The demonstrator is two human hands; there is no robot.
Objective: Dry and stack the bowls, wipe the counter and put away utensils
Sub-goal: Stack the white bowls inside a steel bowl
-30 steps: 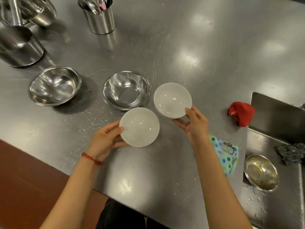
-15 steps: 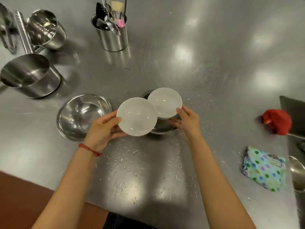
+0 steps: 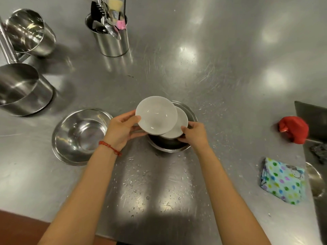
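Water drops bead on the counter (image 3: 177,71) just in front of the steel bowl (image 3: 169,146). Over that bowl, your left hand (image 3: 122,131) grips the upper white bowl (image 3: 156,115), overlapping the lower white bowl (image 3: 178,128) pinched by your right hand (image 3: 194,137). Beyond, the utensil holder (image 3: 111,41) stands.

Left hand (image 3: 122,131) holds a white bowl (image 3: 155,115) over another white bowl (image 3: 178,129), apparently resting in a steel bowl (image 3: 169,145), gripped by right hand (image 3: 193,137).

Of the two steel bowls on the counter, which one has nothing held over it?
The left steel bowl, beside the left hand. The other steel bowl lies under the two white bowls that both hands hold.
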